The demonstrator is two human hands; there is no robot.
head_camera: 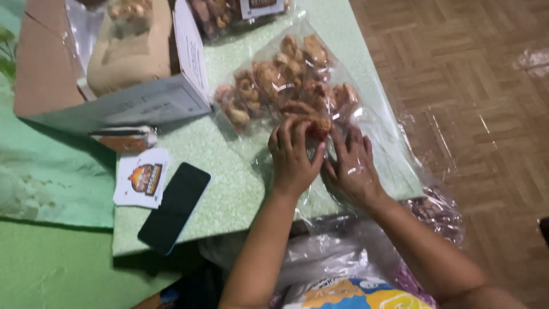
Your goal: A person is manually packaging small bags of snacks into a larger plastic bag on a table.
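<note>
We see our left hand (293, 155) and right hand (353, 166) side by side, fingers pinching the near end of a clear plastic bag of brown fried snacks (286, 86), lying on the green table (229, 189) and stretching far-left from our hands.

Clear plastic bag (297, 86) of brown fried snack pieces, flat on the green table.

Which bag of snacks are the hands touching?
The clear bag in the middle of the green table. Both the left hand and right hand press its near end; the other bag lies untouched behind.
</note>
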